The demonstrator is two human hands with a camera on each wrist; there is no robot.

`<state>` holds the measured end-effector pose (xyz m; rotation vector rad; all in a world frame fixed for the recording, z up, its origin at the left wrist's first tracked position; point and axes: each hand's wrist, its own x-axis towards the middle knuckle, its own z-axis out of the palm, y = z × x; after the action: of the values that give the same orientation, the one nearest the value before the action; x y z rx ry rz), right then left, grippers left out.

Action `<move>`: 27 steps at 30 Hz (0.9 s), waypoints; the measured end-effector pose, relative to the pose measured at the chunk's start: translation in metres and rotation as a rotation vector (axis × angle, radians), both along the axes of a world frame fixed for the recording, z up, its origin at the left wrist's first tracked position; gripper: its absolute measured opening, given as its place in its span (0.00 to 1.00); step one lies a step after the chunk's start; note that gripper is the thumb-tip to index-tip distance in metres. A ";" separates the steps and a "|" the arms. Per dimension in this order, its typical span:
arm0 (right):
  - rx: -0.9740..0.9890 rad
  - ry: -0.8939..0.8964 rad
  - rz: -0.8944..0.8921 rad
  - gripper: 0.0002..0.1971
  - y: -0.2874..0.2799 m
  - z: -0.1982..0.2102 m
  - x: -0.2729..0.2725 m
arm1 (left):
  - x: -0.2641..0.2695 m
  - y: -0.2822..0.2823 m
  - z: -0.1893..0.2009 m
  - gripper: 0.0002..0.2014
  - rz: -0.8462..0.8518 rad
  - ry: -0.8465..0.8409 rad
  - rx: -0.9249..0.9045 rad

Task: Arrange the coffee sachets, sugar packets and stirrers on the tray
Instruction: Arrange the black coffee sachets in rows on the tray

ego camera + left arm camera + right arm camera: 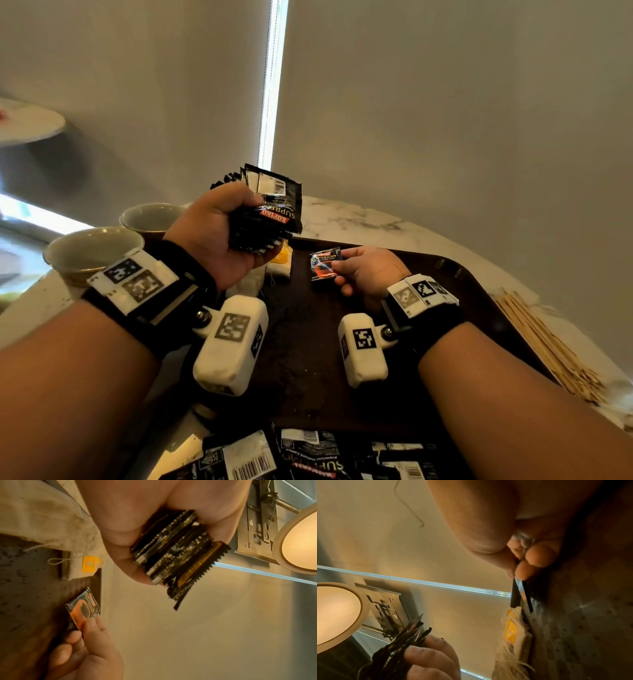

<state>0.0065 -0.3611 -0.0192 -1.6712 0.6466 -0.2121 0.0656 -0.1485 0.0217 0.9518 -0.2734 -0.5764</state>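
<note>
1. Black foil marks the task's thing: one sachet [324,263] sits just above the middle of the head view, over the far part of the dark tray [479,294], pinched by its right edge in the right hand [368,270].
2. That sachet lies directly left of the right hand's fingertips, its long axis roughly up and down in the frame. The right hand is the nearer one; the placing turns on it, I judge.
3. The left hand [219,240] is raised at centre left, fingers curled round a stack [265,212] of more sachets, above and left of the single one and well clear of the tray.
4. Whether the single sachet touches the tray or hangs just over it cannot be told; the right wrist view shows it edge-on and close to the surface.
5. Loose sachets [308,455] are cut off at the bottom edge. Stirrers [544,346] lie off the tray at right, on the marble table [359,219].
6. Pale packets [281,263] with a yellow patch, half hidden behind the left hand, may be the sugar; unclear.
</note>
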 end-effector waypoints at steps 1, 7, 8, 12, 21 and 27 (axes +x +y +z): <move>0.010 0.018 0.008 0.17 0.002 0.002 -0.001 | 0.000 0.000 0.000 0.18 0.004 -0.002 0.008; 0.238 -0.042 -0.007 0.14 0.007 0.005 -0.007 | -0.004 -0.003 -0.001 0.10 0.005 -0.022 0.065; 0.230 -0.049 -0.004 0.13 0.008 0.005 -0.007 | -0.005 -0.003 -0.001 0.10 0.002 -0.022 0.072; 0.134 -0.048 0.028 0.13 0.009 0.003 -0.005 | -0.005 -0.004 -0.002 0.11 -0.003 -0.023 0.083; -0.026 0.011 0.119 0.15 0.010 0.005 -0.006 | -0.003 -0.004 -0.004 0.13 -0.003 -0.018 0.082; -0.003 0.007 0.122 0.15 0.010 0.003 -0.006 | -0.005 -0.006 -0.004 0.09 0.006 -0.034 0.098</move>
<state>0.0009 -0.3508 -0.0158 -1.7089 0.5477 -0.1199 0.0602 -0.1540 0.0179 1.0572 -0.2746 -0.5732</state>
